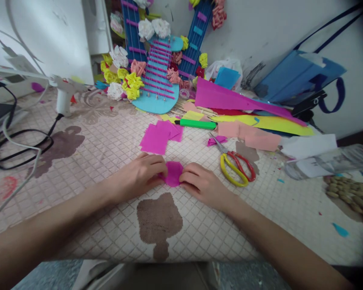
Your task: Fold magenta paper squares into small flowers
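A small piece of magenta paper (174, 174) with rounded edges is between my two hands, low over the tabletop. My left hand (143, 173) pinches its left edge, the fingertips closed on it. On the right edge, my right hand (201, 183) does the same with thumb and fingers. Just beyond the left hand lie several overlapping magenta paper squares (155, 137). Scissors (234, 165) with red and yellow handles rest to the right of my right hand, their tips by a crumpled magenta scrap (217, 140).
A green marker (198, 123) lies behind the squares. Coloured paper sheets (245, 104) and peach strips (261, 137) spread at the back right. A blue cardboard guitar (159, 76) with paper flowers leans at the wall. A glue gun (63, 96) with cables stands left; a clear bottle (329, 161) lies right.
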